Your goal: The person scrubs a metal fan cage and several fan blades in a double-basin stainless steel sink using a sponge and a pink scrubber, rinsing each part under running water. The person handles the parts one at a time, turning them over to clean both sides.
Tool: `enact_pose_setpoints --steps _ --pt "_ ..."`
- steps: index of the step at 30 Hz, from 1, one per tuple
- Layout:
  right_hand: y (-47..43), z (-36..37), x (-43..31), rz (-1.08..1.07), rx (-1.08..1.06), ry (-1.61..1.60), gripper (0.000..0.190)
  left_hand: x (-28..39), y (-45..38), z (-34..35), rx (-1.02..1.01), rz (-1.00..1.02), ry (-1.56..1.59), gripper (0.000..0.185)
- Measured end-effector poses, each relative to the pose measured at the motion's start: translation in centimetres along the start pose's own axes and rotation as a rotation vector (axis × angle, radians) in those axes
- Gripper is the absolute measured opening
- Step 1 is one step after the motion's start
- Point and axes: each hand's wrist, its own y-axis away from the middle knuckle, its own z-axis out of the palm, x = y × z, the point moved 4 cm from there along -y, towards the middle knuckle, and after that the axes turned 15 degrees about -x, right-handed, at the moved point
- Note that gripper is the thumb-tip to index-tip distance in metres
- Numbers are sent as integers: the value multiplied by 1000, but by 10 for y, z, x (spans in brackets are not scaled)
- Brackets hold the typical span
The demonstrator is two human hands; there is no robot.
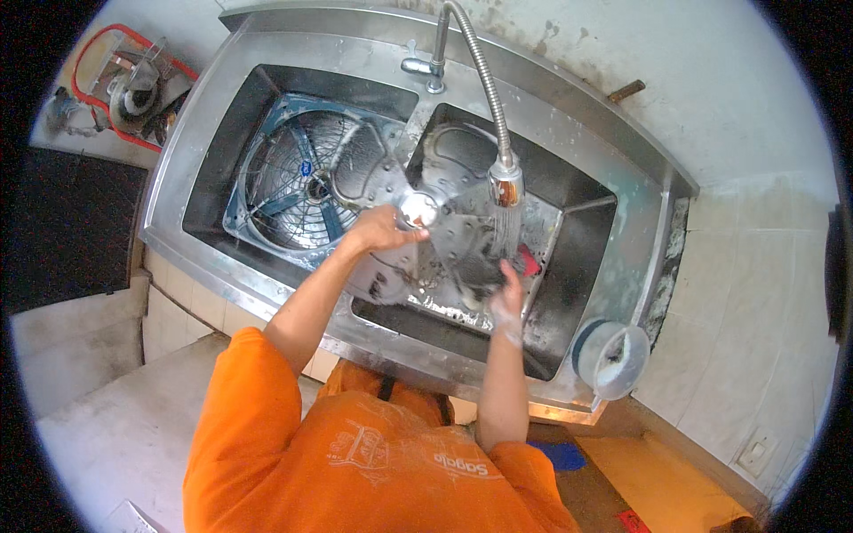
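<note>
A metal fan blade assembly (460,230) lies across the divider of a two-basin sink, its broad blades wet and spotted with dark grime. My left hand (383,228) holds it at the shiny round hub (420,210), thumb along the near side. Over the right basin, my right hand (508,300), wet and slightly blurred, is at the right-hand blade. Just beyond its fingertips shows a red pad or cloth (528,260); whether the fingers grip it is hidden. Water runs onto that blade from a flexible faucet's spray head (506,183).
In the left basin rests a blue fan frame with a wire guard (306,170). A clear plastic pitcher (612,360) with whitish contents stands on the right front rim of the steel sink (633,266). A red-rimmed rack (136,86) with metal pieces is at far left.
</note>
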Motion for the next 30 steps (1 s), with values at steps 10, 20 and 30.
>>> enact_pose_setpoints --steps 10,20,30 --pt "13 73 4 -265 35 974 53 -34 4 14 752 -332 -180 82" --pt "11 181 -6 -389 -109 1687 63 -44 -4 14 789 -260 -235 77" --pt "-2 162 18 -298 -223 1815 62 -42 -4 12 749 -278 -184 76"
